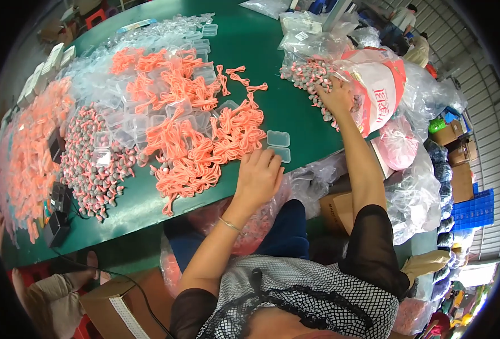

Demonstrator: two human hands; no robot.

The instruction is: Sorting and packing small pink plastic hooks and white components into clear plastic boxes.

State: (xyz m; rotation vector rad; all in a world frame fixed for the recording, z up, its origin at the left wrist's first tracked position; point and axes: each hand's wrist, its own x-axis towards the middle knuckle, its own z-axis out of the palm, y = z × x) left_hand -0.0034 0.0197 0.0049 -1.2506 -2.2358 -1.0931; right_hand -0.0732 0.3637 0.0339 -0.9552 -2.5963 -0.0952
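Plugs (307, 75) lie under the right hand (337, 97), fingers apart.
Left hand (259, 174) bends beside orange cords (236, 133) and a clear case (278, 139); its grip cannot be told.

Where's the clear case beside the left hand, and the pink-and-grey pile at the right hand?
Clear case (278, 139): head view, on its upper half.
Pink-and-grey pile (305, 78): head view, on its left part.

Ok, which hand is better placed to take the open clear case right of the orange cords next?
Probably the left hand: its fingers are right by the case. The right hand is farther off, at the pink-and-grey pieces by the bag.
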